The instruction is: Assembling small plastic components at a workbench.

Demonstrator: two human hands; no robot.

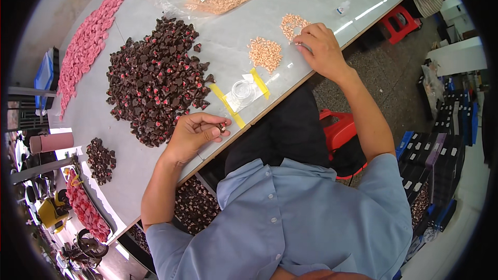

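Head view lets me see both forearms reaching over the grey table (223, 46). The left hand (199, 134), turned inward, pinches a small dark piece (222, 127) near the large dark heap (153, 85). The right hand (322, 51) bends forward, fingertips pressed together beside the pale grains (294, 23); whether they hold something, I cannot tell.

The left grip (191, 136) pinches a dark piece (223, 126); the right grip (323, 51) is beside pale bits (291, 24).
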